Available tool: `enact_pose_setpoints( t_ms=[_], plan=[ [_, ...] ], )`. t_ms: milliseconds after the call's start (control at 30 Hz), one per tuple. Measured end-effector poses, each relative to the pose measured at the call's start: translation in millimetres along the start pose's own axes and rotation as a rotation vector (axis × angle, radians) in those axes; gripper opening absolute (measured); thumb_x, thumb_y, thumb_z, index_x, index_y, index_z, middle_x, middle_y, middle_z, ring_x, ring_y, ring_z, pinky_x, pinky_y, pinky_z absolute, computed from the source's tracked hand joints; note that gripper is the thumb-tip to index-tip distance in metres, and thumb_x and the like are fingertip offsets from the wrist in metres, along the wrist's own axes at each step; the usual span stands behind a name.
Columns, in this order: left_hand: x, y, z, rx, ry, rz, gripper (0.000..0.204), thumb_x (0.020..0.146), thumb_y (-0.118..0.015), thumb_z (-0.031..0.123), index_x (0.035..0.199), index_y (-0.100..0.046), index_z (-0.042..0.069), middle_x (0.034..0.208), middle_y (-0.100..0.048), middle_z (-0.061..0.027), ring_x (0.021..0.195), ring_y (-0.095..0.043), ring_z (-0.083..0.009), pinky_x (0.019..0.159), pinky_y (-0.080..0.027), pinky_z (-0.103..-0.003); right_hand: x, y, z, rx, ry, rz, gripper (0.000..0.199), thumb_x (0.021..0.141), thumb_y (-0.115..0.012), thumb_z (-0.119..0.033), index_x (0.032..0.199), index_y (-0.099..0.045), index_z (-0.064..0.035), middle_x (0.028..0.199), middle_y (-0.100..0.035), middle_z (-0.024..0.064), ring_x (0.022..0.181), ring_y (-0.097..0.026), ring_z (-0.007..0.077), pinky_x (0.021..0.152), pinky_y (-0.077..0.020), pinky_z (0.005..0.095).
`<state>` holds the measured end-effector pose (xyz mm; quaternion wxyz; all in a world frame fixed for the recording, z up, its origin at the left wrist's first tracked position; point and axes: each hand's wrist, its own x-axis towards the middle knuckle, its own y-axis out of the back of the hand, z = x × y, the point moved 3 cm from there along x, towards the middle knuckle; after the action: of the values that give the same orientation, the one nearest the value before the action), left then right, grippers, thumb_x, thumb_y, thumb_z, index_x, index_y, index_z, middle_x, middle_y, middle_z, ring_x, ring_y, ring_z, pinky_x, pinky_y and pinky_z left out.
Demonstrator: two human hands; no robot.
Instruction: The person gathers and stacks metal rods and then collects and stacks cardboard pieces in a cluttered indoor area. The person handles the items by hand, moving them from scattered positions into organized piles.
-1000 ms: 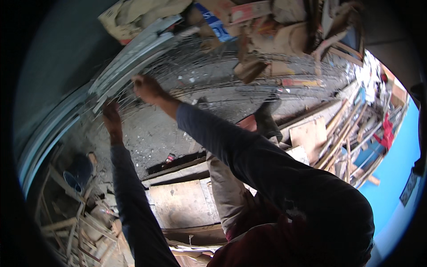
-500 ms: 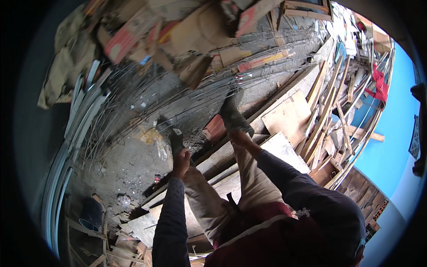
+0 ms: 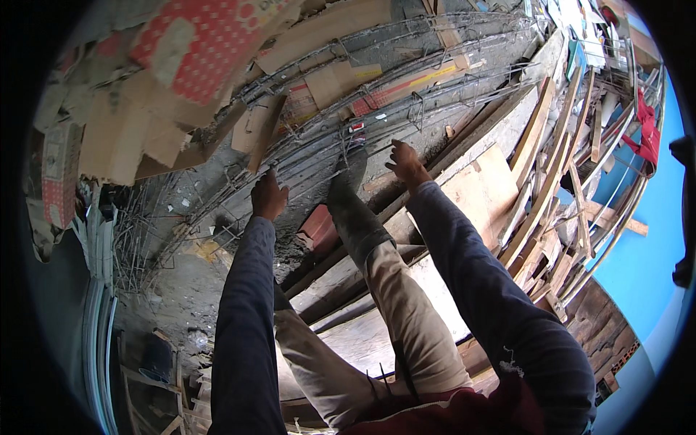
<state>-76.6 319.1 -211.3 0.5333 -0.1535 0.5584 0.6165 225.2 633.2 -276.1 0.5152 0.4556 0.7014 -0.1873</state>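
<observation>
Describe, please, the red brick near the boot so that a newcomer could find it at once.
Start at the long rebar cage lying across the rubble. Just below it, the person's left hand reaches out beside a dusty boot. The brick lies between that sleeve and the boot, the only smooth red block among grey debris.

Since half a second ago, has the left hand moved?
Yes. The left hand went forward from near the boot onto the rebar.
</observation>
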Motion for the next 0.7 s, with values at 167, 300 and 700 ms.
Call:
enact_pose_setpoints(
  t_ms=[167, 300, 700],
  plan=[
    [-21.4, 1.0, 7.1, -0.1, -0.135, 0.17, 0.051, 0.095, -0.072, 0.035, 0.136, -0.058, 0.007, 0.113, -0.069, -0.0207, 0.108, -0.066, -0.0413, 0.092, -0.051, -0.052, -28.7, -20.8, -8.1, 0.619, -0.224, 0.13, 0.054, 0.107, -0.051, -0.045, 0.148, -0.039, -0.0122, 0.141, -0.053, 0.0147, 0.131, -0.053, 0.0358, 0.108, -0.0441, 0.062],
    [-73.8, 13.8, 16.8, -0.192, -0.171, 0.168, 0.032, 0.099, -0.066, 0.035, 0.118, -0.068, 0.008, 0.099, -0.07, -0.0198, 0.096, -0.067, -0.0415, 0.083, -0.052, -0.051, -76.6, 7.8, -13.3, 0.62, -0.081, 0.03, 0.042, 0.107, -0.049, -0.055, 0.108, -0.058, -0.0134, 0.091, -0.064, 0.0041, 0.091, -0.063, 0.0241, 0.087, -0.0534, 0.048],
    [-325.4, 60.7, -28.8, -0.355, -0.025, 0.096, 0.036, 0.101, -0.063, 0.038, 0.085, -0.065, 0.005, 0.074, -0.061, -0.0198, 0.073, -0.062, -0.0419, 0.063, -0.044, -0.049, -311.7, 1.7, -34.3, 0.338, -0.017, -0.261, 0.037, 0.11, -0.049, -0.044, 0.095, -0.06, -0.0117, 0.091, -0.067, 0.0069, 0.078, -0.066, 0.0235, 0.072, -0.0532, 0.0346]
  ],
)
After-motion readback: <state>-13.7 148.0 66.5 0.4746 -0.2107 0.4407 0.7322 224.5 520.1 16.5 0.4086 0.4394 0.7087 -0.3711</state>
